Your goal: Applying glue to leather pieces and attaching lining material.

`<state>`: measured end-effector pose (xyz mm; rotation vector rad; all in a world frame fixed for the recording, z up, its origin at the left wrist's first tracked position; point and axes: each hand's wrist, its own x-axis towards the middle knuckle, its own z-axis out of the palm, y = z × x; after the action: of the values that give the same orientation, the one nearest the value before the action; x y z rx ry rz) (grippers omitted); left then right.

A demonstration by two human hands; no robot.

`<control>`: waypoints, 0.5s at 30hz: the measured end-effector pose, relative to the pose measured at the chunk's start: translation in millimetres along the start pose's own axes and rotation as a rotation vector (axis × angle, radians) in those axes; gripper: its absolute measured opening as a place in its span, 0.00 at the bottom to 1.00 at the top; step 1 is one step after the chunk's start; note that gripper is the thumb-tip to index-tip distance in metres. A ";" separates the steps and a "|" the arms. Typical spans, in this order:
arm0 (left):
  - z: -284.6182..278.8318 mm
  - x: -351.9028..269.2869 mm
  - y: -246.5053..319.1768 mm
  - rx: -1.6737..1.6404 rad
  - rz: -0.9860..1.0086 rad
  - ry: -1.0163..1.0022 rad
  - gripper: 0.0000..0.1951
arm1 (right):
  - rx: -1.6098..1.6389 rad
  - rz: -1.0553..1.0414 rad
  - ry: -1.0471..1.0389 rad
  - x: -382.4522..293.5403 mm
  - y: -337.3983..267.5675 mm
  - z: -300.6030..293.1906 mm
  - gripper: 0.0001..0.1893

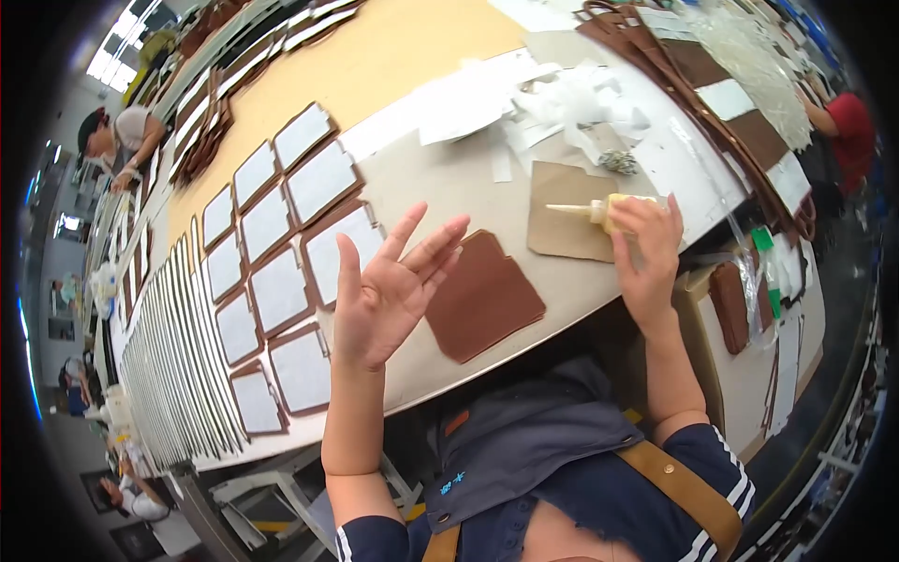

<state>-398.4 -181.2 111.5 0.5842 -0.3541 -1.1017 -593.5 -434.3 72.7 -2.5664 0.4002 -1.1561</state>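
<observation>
My left hand [383, 302] is raised with the palm turned up and fingers spread, holding nothing. It is between rows of brown leather panels with white backing [263, 295] and a short stack of brown leather panels [484, 298]. The stack lies near the table's front edge, its plain brown face up. Over on the right, my right hand [650, 242] grips a squeeze bottle [600, 211] of pale yellow content. The bottle lies nearly level, its long narrow nozzle pointing left above a piece of brown cardboard [562, 235]. My fingers hide much of its body.
Crumpled white paper scraps [562, 105] lie behind the cardboard. Thin strips [182, 358] line the table's left end. Brown leather pieces with straps [702, 112] lie at the far right. A cardboard box [723, 365] stands beside the table. Other people [116, 140] work farther off.
</observation>
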 end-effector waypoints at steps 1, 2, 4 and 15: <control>2.6 6.1 -1.7 0.004 0.019 0.008 0.46 | -0.063 0.032 0.015 5.9 8.0 -7.4 0.09; 4.7 11.4 -2.7 0.003 0.006 -0.012 0.46 | -0.128 0.036 0.027 13.0 16.5 -14.5 0.08; 6.1 18.4 -5.9 0.038 0.039 -0.014 0.46 | -0.185 0.069 0.043 21.2 35.6 -22.8 0.08; 13.6 49.3 -26.0 0.018 -0.087 -0.040 0.44 | 0.329 0.521 -0.592 80.8 143.0 8.0 0.20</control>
<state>-404.1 -238.0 105.9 0.5987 -0.3765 -1.1961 -554.3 -594.0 68.3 -2.1783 0.6156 -0.2369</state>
